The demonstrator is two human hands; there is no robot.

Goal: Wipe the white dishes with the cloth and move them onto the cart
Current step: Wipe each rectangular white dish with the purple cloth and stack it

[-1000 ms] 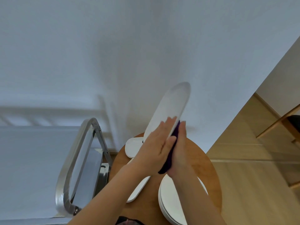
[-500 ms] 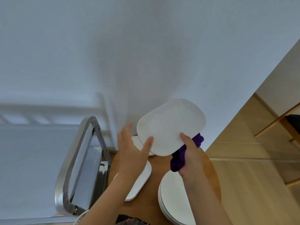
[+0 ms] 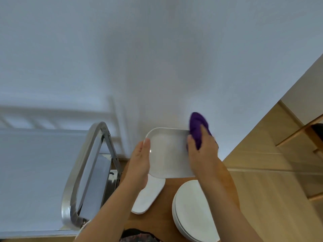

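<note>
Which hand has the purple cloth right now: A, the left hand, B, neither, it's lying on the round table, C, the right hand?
C: the right hand grips the purple cloth against the right edge of the held white dish, while the left hand steadies the dish's left edge with straight fingers.

I hold a white rectangular dish [image 3: 168, 152] above the round wooden table [image 3: 167, 219], purple cloth [image 3: 197, 127] at its right edge. Below lie an oblong dish [image 3: 148, 196] and stacked round plates [image 3: 192, 212]. Cart handle [image 3: 78, 168] stands left.
</note>
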